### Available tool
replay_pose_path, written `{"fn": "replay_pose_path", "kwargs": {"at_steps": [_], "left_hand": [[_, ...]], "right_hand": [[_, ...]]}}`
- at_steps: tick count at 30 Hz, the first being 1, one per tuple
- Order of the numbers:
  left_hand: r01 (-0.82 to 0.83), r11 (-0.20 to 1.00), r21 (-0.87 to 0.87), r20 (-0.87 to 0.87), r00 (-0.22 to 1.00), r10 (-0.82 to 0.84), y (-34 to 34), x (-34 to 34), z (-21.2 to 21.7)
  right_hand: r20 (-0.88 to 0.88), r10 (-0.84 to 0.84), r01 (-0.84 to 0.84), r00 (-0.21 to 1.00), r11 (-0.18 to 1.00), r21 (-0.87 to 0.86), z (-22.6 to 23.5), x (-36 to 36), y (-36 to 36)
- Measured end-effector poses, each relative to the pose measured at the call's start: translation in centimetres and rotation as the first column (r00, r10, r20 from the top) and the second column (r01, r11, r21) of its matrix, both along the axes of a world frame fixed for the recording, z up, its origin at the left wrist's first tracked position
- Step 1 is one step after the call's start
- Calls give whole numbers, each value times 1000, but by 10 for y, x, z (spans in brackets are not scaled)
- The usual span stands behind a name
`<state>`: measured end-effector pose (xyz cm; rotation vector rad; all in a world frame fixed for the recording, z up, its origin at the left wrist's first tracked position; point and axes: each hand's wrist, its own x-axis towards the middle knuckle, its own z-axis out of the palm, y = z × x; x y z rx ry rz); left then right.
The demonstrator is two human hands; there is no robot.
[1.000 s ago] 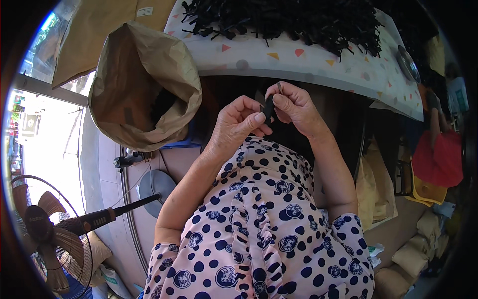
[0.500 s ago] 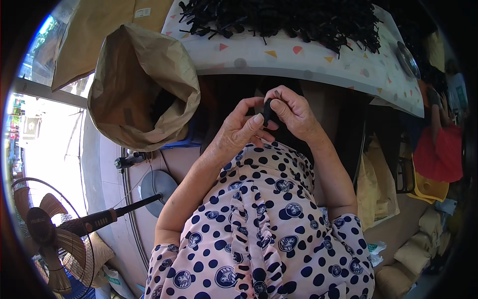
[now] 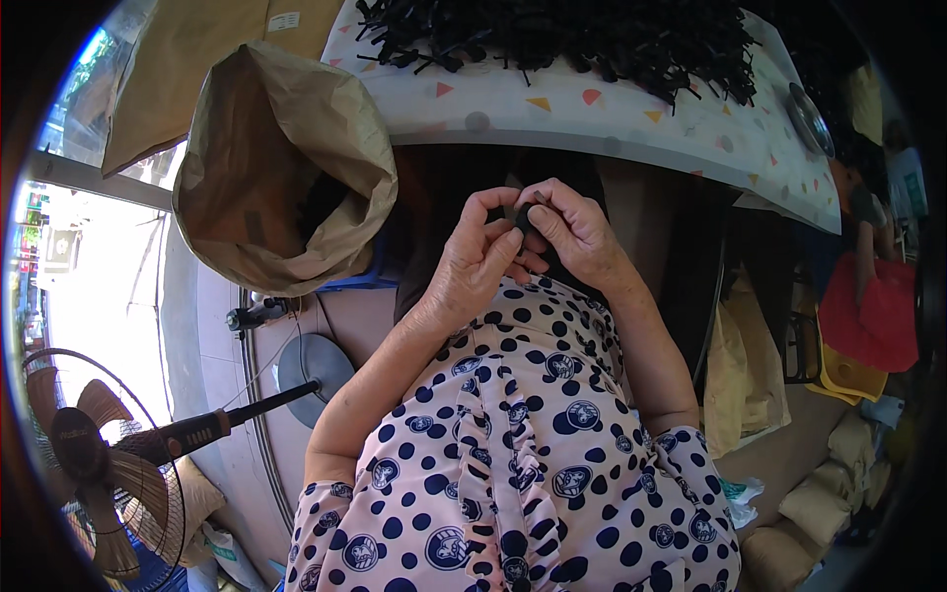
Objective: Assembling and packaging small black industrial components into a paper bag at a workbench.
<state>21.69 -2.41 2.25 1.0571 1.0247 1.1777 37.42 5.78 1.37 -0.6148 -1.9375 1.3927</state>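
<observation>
A single head-worn fisheye view looks steeply down the person's front, close above the table (image 3: 592,123). The table's edge bends across the top of the picture; below it lies the lap, to its left a paper bag (image 3: 286,168), further down-left a standing fan (image 3: 94,459).
</observation>
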Motion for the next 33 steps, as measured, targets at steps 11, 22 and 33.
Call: {"fn": "replay_pose_path", "kwargs": {"at_steps": [11, 22, 33], "left_hand": [[-263, 933, 245, -328, 883, 335, 0, 1, -10], [-268, 886, 379, -364, 837, 409, 2, 1, -20], [-137, 848, 512, -653, 578, 489, 10, -6, -27]], "right_hand": [[-117, -141, 80, 983, 904, -421, -1, -20, -33], [-104, -148, 94, 984, 909, -407, -3, -30, -36], [27, -75, 79, 997, 860, -504, -21, -30, -16]]}}
